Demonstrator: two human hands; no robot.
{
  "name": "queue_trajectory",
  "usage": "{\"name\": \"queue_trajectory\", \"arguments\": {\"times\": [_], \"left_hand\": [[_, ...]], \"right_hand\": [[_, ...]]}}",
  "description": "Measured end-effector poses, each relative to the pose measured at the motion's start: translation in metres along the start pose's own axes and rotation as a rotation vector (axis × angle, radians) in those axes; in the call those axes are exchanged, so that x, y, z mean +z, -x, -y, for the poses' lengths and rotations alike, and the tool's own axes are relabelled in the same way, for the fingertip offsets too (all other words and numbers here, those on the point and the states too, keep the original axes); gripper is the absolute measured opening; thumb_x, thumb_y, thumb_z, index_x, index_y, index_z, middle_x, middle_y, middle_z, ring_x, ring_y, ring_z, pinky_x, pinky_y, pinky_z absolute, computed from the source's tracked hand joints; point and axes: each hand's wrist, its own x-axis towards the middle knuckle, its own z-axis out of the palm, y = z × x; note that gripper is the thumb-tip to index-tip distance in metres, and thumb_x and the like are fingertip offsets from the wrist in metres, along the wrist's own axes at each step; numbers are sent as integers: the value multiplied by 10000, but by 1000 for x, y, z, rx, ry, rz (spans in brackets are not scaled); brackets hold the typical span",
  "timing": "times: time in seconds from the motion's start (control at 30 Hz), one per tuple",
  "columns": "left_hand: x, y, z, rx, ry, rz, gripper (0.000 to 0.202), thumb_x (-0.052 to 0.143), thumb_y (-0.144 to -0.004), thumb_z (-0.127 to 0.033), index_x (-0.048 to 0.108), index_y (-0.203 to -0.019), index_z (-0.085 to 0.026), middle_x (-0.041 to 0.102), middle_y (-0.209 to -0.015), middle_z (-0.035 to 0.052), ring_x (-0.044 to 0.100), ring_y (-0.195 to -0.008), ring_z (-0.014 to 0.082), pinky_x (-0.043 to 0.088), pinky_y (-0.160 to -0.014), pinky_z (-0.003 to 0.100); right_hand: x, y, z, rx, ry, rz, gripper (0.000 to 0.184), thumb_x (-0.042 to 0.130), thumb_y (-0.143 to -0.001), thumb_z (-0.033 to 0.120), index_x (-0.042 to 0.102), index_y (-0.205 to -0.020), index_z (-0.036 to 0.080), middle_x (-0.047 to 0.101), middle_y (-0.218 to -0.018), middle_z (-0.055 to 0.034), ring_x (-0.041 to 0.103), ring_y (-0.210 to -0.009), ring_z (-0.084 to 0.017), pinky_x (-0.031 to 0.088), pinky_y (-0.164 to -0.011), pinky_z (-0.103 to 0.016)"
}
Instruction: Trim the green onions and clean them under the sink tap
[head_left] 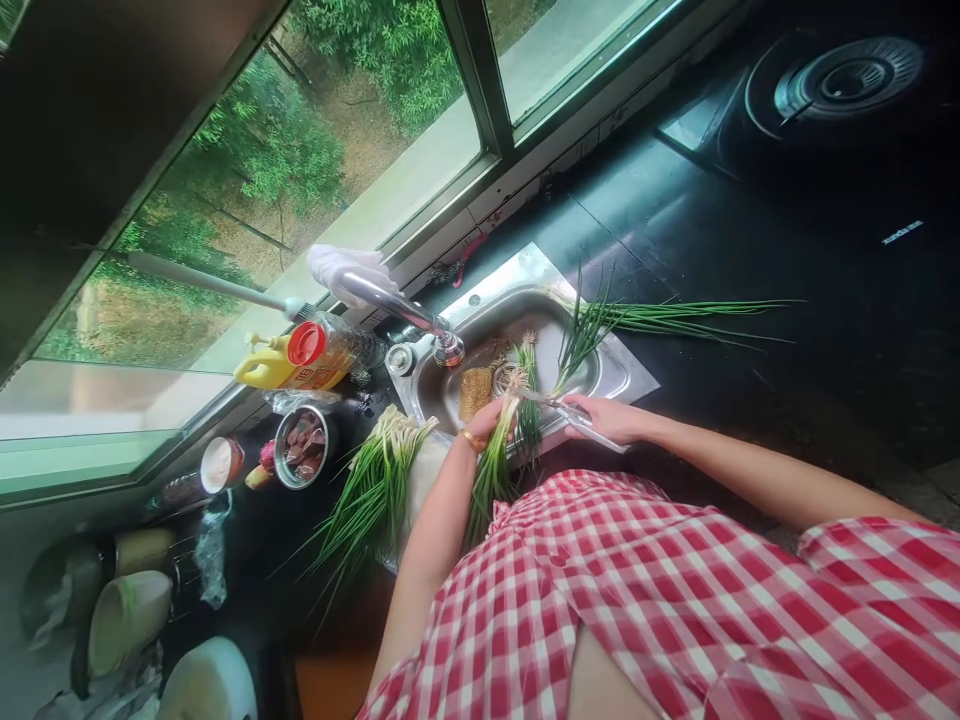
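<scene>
My left hand is closed around a bunch of green onions, roots up at the sink's front edge and green leaves hanging down. In my right hand is a pair of metal scissors, its blades reaching to the root end of that bunch. Below both hands is the steel sink. Inside it are more green onions, loose root trimmings and a brown, rough block-like thing. Other green onions stretch over the right rim onto the counter.
Left of the sink lies a pile of green onions. The faucet arches over the basin. Behind stand a yellow jug and a metal pot of brownish-red pieces. A gas burner is at far right, and a window runs along the back.
</scene>
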Motion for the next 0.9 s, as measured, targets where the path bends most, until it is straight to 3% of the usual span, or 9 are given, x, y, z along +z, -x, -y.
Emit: {"name": "queue_trajectory", "arguments": {"times": [0.3, 0.57, 0.73, 0.9], "left_hand": [[-11, -7, 6, -66, -70, 30, 211, 635, -825, -395, 635, -889, -194, 446, -424, -44, 427, -355, 90, 397, -413, 233], [-22, -6, 2, -62, -37, 22, 387, 574, -813, -582, 517, -849, -202, 384, -409, -93, 352, -284, 72, 286, -322, 179], [-38, 42, -24, 86, -24, -3, 341, 471, -891, -538, 477, -806, -208, 370, -386, -91, 330, -263, 69, 273, -311, 180], [-87, 121, -55, 151, -45, -107, 353, 520, -855, -549, 471, -779, -208, 357, -387, -99, 329, -248, 80, 240, -289, 182]], "right_hand": [[5, -10, -2, 28, 44, 24, 393, 600, -754, 511, 646, -1029, 234, 678, -843, -22, 612, -777, -212, 416, -667, -284], [12, -5, -16, 72, -35, -29, 389, 521, -796, 488, 662, -1002, 190, 665, -793, -33, 600, -747, -215, 430, -681, -302], [15, 10, -30, 102, -23, -131, 410, 547, -777, 503, 673, -1002, 185, 693, -830, -62, 624, -767, -245, 461, -712, -328], [25, 18, -38, 142, -66, -166, 538, 577, -727, 577, 663, -1089, 188, 693, -795, -48, 632, -749, -244, 479, -711, -336]]}}
